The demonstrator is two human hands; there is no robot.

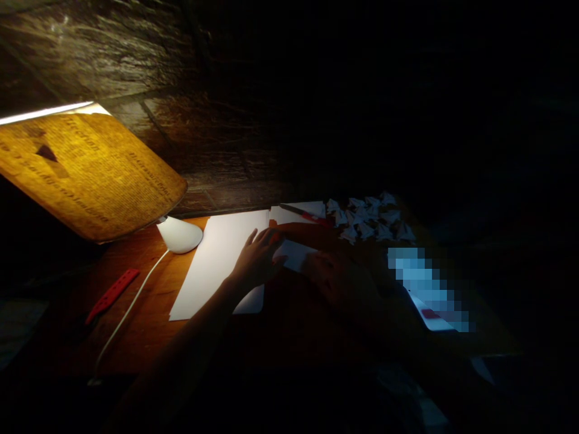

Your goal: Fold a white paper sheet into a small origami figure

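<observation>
A small piece of white paper point(296, 255) lies between my two hands on the wooden table. My left hand point(259, 256) is at its left end, thumb and fingers closing on the paper's edge, over the right side of a stack of white sheets point(212, 265). At the paper's right end is my right hand point(332, 274), in deep shadow; its fingers are too dark to make out how they grip. Beyond the hands, a red-handled tool with a dark blade point(310, 217) rests on another white sheet point(296, 211).
Several folded paper figures point(371, 218) stand in rows at the back right. A lit phone point(429, 295) lies to the right, its screen blurred. On the left are a lamp with a printed shade point(90, 175), its white cord point(131, 313) and a flat red object with holes point(113, 295). A stone wall point(217, 132) rises behind.
</observation>
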